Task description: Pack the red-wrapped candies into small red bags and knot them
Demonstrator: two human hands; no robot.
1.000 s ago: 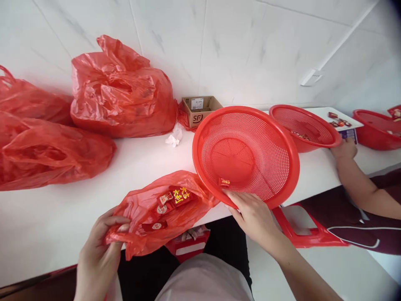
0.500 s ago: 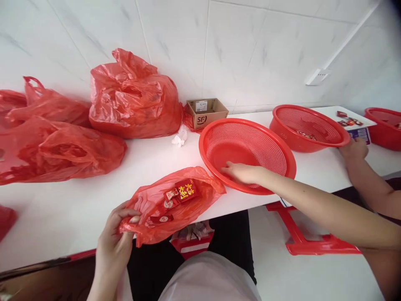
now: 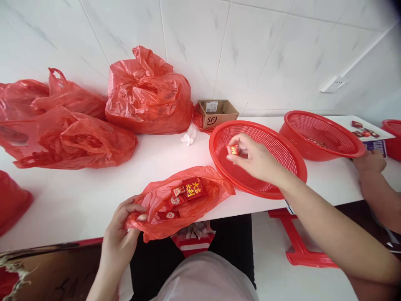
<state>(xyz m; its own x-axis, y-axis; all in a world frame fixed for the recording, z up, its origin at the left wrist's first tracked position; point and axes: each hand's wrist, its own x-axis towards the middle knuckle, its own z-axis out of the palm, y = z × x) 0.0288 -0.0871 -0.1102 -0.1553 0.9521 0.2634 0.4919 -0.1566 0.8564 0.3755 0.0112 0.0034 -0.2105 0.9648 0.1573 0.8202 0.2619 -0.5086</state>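
Note:
My left hand (image 3: 127, 221) grips the left edge of an open red plastic bag (image 3: 216, 188) at the front of the table. Inside the bag lie a dark red packet with yellow characters (image 3: 194, 188) and several smaller red packets (image 3: 174, 201). My right hand (image 3: 250, 156) is raised over a red perforated basket (image 3: 291, 167), pinching a small red packet (image 3: 233, 150) between thumb and fingers. The bag's right end touches the basket.
Full red bags (image 3: 150, 100) line the back left. An SF cardboard box (image 3: 219, 119) stands by the wall. Another red basket (image 3: 326, 133) with packets is at the right, near a co-worker's hand (image 3: 371, 162). A red stool (image 3: 300, 246) is below the table.
My right hand has lifted from inside the basket, and a small red packet now shows in its fingers. My left hand still holds the bag. The view has shifted slightly left.

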